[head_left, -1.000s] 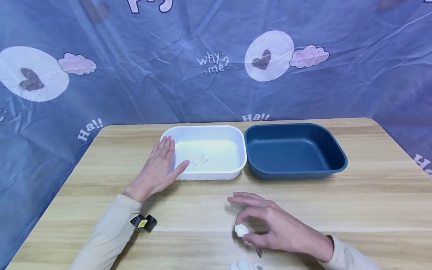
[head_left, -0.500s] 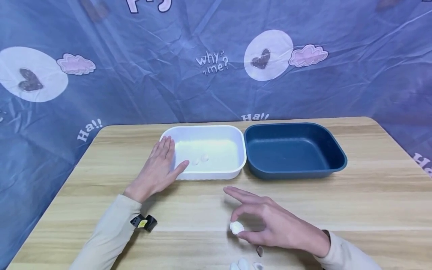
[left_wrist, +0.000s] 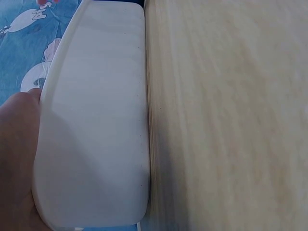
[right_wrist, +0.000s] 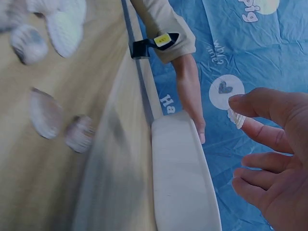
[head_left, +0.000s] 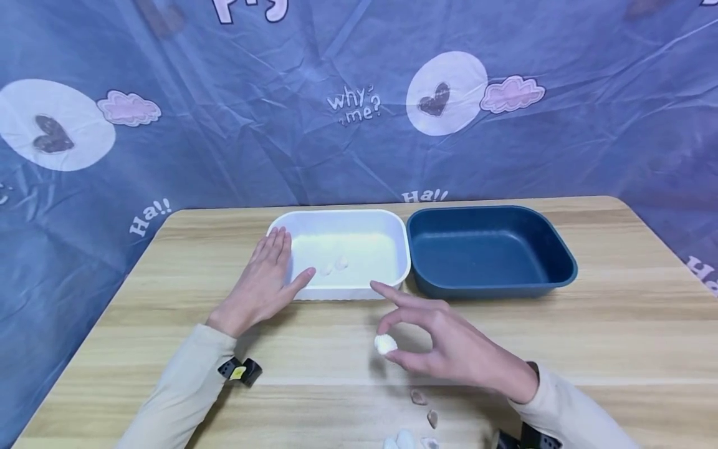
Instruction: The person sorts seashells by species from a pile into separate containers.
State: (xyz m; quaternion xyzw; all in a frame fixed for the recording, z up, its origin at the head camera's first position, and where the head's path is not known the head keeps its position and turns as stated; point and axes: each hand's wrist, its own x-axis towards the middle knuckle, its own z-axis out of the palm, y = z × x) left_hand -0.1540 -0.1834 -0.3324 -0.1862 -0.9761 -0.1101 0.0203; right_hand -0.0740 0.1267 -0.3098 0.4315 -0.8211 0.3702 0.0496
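Note:
Between thumb and forefinger, my right hand (head_left: 443, 340) pinches a small white ribbed seashell (head_left: 385, 344) above the table, just in front of the white basin (head_left: 348, 293). The right wrist view shows the same seashell (right_wrist: 236, 118) at the fingertips, the other fingers spread away. My left hand (head_left: 260, 280) rests with straight fingers over the left rim of that basin, thumb along the front edge. Two pale shells (head_left: 333, 265) lie on the basin's floor. In the left wrist view the basin's outer wall (left_wrist: 96, 115) fills the middle, part of the hand at its left.
A dark blue basin (head_left: 493, 290) stands against the white one on its right. Near the table's front edge lie two brownish shells (head_left: 419, 396) and several white shells (head_left: 405, 439), seen larger in the right wrist view. A blue printed cloth (head_left: 359, 162) hangs behind the table.
My right hand has moved forward and slightly left toward the white basin, carrying the seashell. A brownish shell it had covered now shows. The left hand stays in place.

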